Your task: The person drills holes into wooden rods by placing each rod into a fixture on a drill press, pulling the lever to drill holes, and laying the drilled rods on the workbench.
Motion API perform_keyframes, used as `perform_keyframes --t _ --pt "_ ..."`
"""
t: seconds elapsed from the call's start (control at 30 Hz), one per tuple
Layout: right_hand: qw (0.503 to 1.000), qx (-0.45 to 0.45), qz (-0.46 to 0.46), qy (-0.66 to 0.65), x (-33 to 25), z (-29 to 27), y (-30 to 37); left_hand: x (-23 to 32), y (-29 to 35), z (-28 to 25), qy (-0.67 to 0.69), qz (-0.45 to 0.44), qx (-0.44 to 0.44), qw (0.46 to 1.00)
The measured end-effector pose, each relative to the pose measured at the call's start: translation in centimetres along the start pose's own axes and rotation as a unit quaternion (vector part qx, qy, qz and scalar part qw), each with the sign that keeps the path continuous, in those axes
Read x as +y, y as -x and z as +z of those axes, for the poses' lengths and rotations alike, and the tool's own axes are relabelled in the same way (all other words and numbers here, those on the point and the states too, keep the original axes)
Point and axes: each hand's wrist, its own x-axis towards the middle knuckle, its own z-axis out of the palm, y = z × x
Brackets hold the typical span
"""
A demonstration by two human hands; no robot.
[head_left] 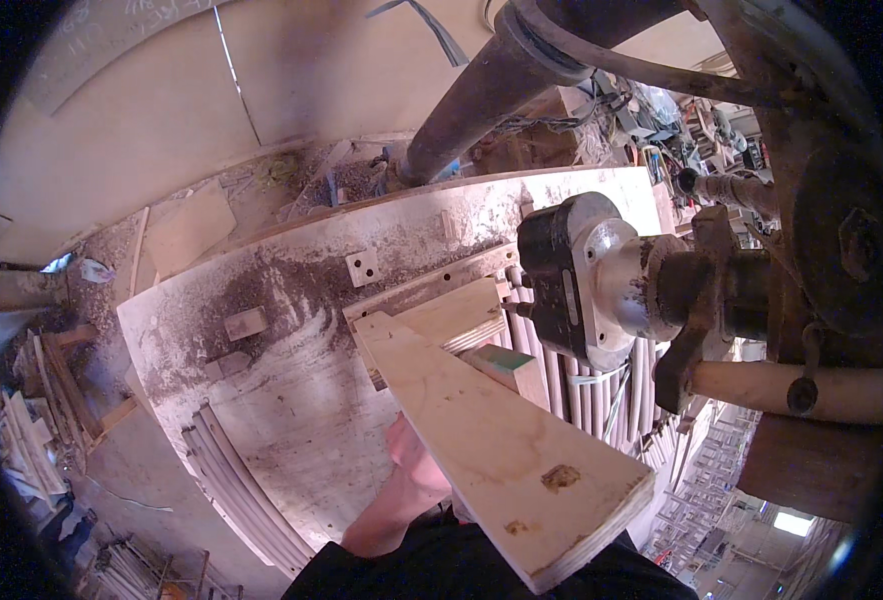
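A long plywood board (pixel 501 430) slants across the middle, its near end rising close to the camera. My left hand (pixel 416 462) is at the board's left edge, its fingers mostly hidden beneath it. Whether that hand grips anything cannot be seen. My right hand is not visible. At the board's far end a shorter plywood piece (pixel 451 315) meets it at an angle. A wooden block with a green top (pixel 506 365) sits in the corner between them. Just right of these stands a machine head (pixel 581 280) with a short bit (pixel 516 309) pointing left.
Dusty worktable (pixel 291 400) beneath, with a strip of wood along its middle and a small block with holes (pixel 362 268). Rods (pixel 236 470) lie at left, more rods (pixel 601 400) at right. A thick pipe (pixel 461 115) stands behind; heavy machine parts fill the right.
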Motion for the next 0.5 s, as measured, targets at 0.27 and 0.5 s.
perform_keyframes --t 0.27,0.5 --pt "1.000 0.001 -0.004 -0.009 0.3 -0.3 -0.1 -0.3 -0.2 0.2 -0.039 0.036 -0.029 0.998" --pt "1.000 -0.015 -0.010 -0.003 -1.6 1.7 0.6 -1.3 -0.1 0.5 0.001 0.057 0.102 0.993"
